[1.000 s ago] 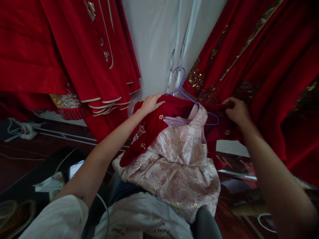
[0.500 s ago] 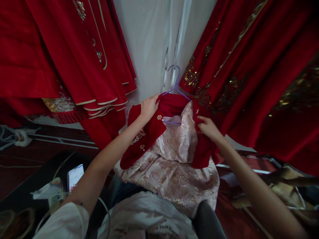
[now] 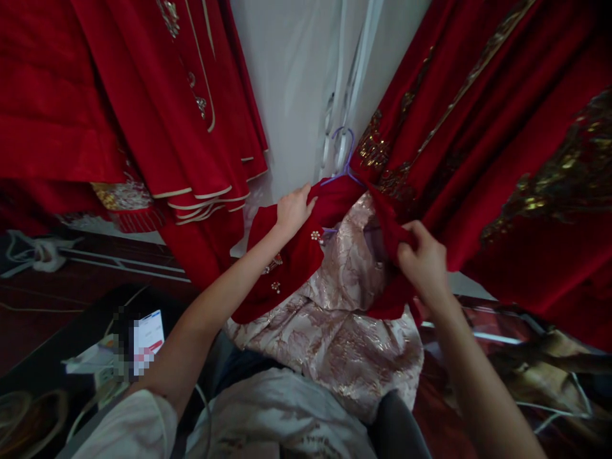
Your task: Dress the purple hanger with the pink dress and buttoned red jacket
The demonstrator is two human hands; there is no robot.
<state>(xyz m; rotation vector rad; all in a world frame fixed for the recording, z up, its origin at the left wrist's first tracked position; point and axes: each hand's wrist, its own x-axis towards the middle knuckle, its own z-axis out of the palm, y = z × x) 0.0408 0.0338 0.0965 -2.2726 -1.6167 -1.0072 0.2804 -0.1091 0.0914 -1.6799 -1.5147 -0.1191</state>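
Note:
A short red jacket (image 3: pixel 296 268) with beaded flower trims lies over a pale pink brocade dress (image 3: pixel 329 344) in front of me. Both are around a purple hanger (image 3: pixel 348 153), whose hook stands up at the back. My left hand (image 3: pixel 295 211) is closed on the jacket's left shoulder edge. My right hand (image 3: pixel 423 255) pinches the jacket's right front panel and holds it away from the brocade, so part of the lining side shows. The dress's lower part spreads across my lap.
Long red garments (image 3: pixel 201 127) hang at the left, and red gold-embroidered ones (image 3: pixel 502 159) at the right. White cabinet doors (image 3: pixel 291 76) stand behind. A lit phone (image 3: pixel 149 335) lies on a dark surface to the left. Cloths and cords (image 3: pixel 554 376) are at the lower right.
My right hand has moved right and toward me, drawing the jacket's right front panel outward from the dress. My left hand remains at the shoulder. The whole view has shifted slightly.

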